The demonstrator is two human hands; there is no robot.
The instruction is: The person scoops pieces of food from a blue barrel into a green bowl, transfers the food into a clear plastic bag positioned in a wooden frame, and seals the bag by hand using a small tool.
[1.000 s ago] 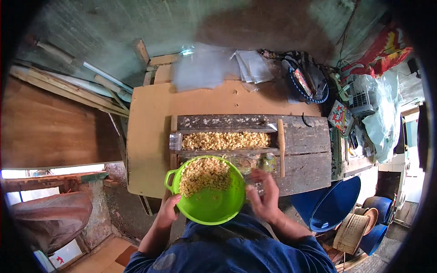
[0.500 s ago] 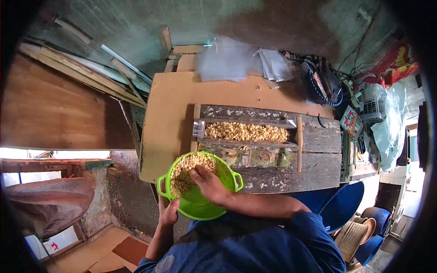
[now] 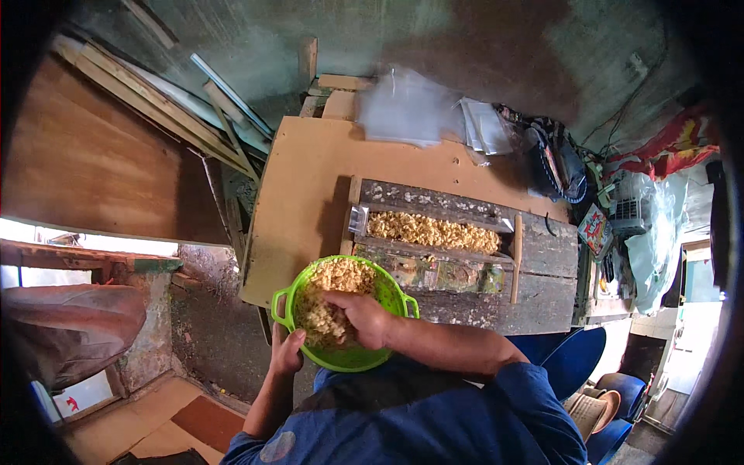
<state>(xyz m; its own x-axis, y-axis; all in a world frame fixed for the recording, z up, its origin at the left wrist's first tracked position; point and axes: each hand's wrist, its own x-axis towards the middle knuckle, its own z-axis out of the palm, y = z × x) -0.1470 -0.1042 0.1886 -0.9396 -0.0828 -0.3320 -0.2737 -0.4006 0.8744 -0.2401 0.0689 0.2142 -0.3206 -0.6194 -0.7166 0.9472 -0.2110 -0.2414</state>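
Observation:
A lime-green plastic basin (image 3: 402, 308) with two side handles is held in front of my body, by the near edge of the table. Pale yellow beans that look like soybeans (image 3: 341, 273) fill part of it. My left hand (image 3: 287, 349) grips the basin's left side, thumb on the outside near the rim and the other fingers hidden. My right hand (image 3: 363, 316) reaches into the beans from the right; its fingertips are buried and blurred. On the table, a narrow wooden trough (image 3: 434, 199), with clear plastic showing at its left end, holds a layer of similar beans (image 3: 434, 231).
Dark weathered boards (image 3: 542, 298) lie on the tan tabletop (image 3: 302, 201), with a wooden stick (image 3: 517, 260) across the trough's right end. Clear plastic bags (image 3: 407, 108) and a dark basket (image 3: 554, 167) sit at the back. Blue drums (image 3: 577, 360) stand below right.
My right hand has pushed into the beans, and they now spread more toward the basin's near side. The view has shifted slightly. My left hand keeps its hold.

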